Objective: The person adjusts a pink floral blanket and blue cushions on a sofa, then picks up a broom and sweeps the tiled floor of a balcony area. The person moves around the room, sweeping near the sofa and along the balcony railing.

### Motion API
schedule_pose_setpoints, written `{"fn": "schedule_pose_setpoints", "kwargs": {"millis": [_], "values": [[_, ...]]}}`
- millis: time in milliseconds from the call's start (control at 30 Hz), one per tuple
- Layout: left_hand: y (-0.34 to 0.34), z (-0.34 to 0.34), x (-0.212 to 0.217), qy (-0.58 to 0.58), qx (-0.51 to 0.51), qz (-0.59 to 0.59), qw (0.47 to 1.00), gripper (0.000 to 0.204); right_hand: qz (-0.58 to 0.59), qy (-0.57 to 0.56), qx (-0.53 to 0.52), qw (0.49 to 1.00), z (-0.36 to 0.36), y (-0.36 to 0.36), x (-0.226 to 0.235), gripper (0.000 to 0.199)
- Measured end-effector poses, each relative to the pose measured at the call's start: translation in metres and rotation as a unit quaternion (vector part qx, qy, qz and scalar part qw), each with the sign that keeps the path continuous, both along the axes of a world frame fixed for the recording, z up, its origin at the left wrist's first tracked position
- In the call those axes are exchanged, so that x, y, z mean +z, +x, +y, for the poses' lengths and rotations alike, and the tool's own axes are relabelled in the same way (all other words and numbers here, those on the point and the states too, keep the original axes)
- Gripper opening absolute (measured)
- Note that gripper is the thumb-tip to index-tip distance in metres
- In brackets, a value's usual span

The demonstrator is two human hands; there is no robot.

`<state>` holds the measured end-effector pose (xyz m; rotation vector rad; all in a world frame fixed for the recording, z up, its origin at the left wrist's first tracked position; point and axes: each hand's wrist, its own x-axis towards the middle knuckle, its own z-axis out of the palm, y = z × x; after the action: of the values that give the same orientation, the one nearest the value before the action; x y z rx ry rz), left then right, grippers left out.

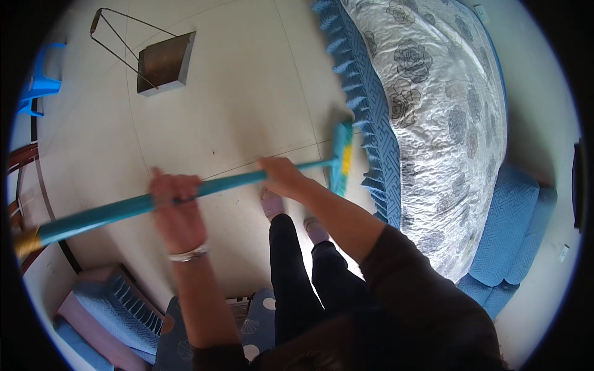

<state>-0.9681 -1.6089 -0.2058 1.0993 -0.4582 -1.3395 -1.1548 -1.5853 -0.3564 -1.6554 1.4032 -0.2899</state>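
A broom (pixel 232 182) with a long teal handle slants across the view, its yellow grip end at the far left. Its teal and yellow head (pixel 342 159) is on the floor beside the pleated blue skirt of a bed. My right hand (pixel 283 177) is closed around the handle on the side toward the head. Farther up the handle, my left hand (pixel 177 210) wraps it, slightly blurred, with a light band at the wrist. A dustpan (pixel 166 60) with a tall wire handle stands on the floor at the upper left, apart from both hands.
A bed (pixel 433 117) with a white flowered quilt fills the right side. Blue padded seating (pixel 508 226) stands at the lower right, and a blue cushioned seat (pixel 117 309) at the lower left. A blue plastic stool (pixel 44 80) is at the left edge. Pale floor tiles (pixel 229 80) lie ahead.
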Motion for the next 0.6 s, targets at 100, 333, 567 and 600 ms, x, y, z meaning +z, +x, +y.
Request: {"fn": "schedule_pose_setpoints", "kwargs": {"millis": [100,333,567,600], "values": [[0.038,-0.010,0.040,-0.066,0.037,-0.021,0.997,0.039,-0.068,-0.156,-0.004,0.985,-0.047,0.058,0.011,0.006],[0.064,-0.004,0.099,-0.241,0.025,-0.077,0.967,0.041,-0.077,-0.149,0.036,0.985,-0.060,0.099,0.100,0.007],[0.003,0.019,0.014,0.041,-0.016,0.000,0.999,0.029,-0.031,0.013,-0.103,0.994,0.045,0.018,0.031,0.016],[-0.009,0.023,0.009,0.078,-0.006,-0.017,0.997,0.027,-0.063,0.046,-0.126,0.989,0.056,0.015,0.021,0.015]]}}
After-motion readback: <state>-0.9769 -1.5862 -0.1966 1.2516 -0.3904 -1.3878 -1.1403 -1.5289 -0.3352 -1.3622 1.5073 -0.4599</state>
